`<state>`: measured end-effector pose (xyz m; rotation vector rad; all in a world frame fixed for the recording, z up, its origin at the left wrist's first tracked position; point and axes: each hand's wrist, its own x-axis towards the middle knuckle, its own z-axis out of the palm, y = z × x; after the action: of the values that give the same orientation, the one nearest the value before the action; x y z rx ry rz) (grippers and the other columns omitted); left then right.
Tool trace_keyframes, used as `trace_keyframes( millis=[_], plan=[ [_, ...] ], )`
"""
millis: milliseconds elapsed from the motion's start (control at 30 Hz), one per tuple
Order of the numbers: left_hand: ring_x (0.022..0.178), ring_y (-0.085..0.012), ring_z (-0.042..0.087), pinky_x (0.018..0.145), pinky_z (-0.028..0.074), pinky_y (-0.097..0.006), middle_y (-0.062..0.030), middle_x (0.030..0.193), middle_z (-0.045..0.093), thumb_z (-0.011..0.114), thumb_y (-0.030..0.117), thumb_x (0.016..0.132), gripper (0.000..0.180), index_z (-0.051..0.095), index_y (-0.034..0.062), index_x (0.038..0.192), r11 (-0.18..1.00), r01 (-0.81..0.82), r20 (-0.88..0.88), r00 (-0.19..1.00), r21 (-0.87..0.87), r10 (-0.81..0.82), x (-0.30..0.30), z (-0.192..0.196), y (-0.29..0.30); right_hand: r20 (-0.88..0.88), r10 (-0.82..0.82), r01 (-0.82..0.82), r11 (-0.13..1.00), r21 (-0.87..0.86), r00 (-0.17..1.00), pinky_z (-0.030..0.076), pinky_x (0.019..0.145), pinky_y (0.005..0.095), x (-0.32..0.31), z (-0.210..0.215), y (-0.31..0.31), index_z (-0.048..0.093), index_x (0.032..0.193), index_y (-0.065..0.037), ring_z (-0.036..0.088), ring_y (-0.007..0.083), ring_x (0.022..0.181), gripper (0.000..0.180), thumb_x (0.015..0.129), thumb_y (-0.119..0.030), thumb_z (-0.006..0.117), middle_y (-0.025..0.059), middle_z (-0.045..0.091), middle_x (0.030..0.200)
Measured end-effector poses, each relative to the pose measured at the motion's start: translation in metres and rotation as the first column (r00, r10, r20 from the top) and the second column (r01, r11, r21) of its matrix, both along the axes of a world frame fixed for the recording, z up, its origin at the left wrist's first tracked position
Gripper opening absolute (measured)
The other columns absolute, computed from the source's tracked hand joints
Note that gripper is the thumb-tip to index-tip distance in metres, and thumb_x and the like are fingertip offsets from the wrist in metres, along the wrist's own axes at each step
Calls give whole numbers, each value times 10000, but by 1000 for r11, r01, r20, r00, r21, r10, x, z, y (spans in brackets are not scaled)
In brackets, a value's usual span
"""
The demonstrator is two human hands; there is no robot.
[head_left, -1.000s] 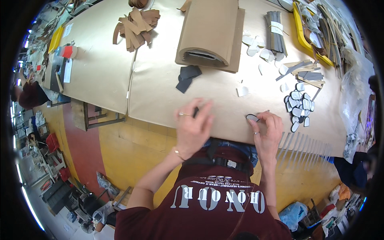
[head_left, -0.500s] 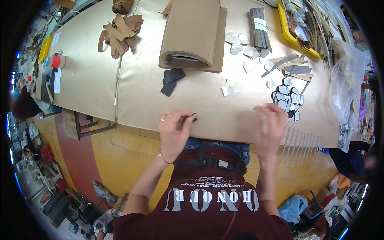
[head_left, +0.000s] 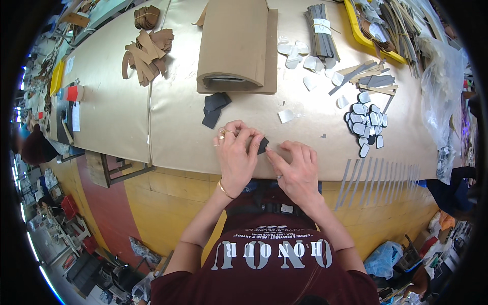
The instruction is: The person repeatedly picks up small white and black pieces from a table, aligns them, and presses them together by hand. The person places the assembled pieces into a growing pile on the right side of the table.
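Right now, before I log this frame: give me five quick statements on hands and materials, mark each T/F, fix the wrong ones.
1. The left hand holds a small black piece. True.
2. A banded bundle of gray strips lies left of the yellow tray. True.
3. The right hand is reaching into the yellow tray. False: the right hand is beside the left hand, fingertips at the black piece.
4. The loose pile of brown strips lies right of the arched brown block. False: the loose pile of brown strips is left of it.
5. The cluster of pale, black-edged tabs lies to the right of both hands. True.
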<state>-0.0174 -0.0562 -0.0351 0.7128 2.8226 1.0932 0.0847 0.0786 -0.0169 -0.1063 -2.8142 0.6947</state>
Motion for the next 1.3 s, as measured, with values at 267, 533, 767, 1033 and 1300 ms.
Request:
trace_keyframes(
  millis=[267, 533, 767, 1033, 1300],
  plan=[
    [916, -161, 555, 823, 464, -320, -68, 1017, 594, 557, 108, 1018, 86, 545, 25, 999, 751, -165, 245, 969, 639, 4, 2, -1, -5, 60, 11, -17, 993, 114, 998, 409, 911, 428, -1, 7, -6, 716, 1129, -154, 566, 286, 1060, 350, 780, -121, 717, 98, 586, 1123],
    [663, -103, 567, 687, 480, -263, -38, 791, 617, 636, 66, 971, 51, 613, 22, 978, 724, -207, 258, 965, 658, 41, -6, 30, -19, 28, -7, 15, 961, -276, 1000, 419, 921, 412, -4, 6, 16, 661, 1111, -95, 574, 253, 1047, 245, 873, -138, 701, 99, 601, 1113],
    [634, -204, 621, 637, 485, -306, -34, 764, 659, 734, 172, 875, 119, 659, 97, 928, 853, 492, -207, 865, 176, -456, 1, 4, 40, 79, -444, 426, 775, -466, 893, 501, 764, 348, 3, 23, 59, 670, 1064, -17, 639, 223, 824, 176, 913, -104, 693, 107, 658, 1011],
    [668, -247, 653, 635, 516, -374, -65, 762, 680, 685, 201, 918, 127, 613, 101, 947, 842, 449, -102, 892, 299, -440, 1, -13, 62, 221, -290, 363, 801, -477, 931, 487, 801, 359, 6, 24, 61, 676, 1129, -18, 651, 245, 867, 244, 920, -143, 690, 114, 664, 1014],
    [674, -254, 654, 673, 517, -361, -56, 748, 677, 709, 182, 897, 135, 645, 95, 977, 850, 383, -16, 914, 361, -405, 4, -11, 58, 266, -148, 221, 937, -269, 952, 433, 809, 388, 7, 20, 56, 687, 1001, -38, 620, 271, 894, 184, 906, -194, 703, 71, 646, 947]
  ],
)
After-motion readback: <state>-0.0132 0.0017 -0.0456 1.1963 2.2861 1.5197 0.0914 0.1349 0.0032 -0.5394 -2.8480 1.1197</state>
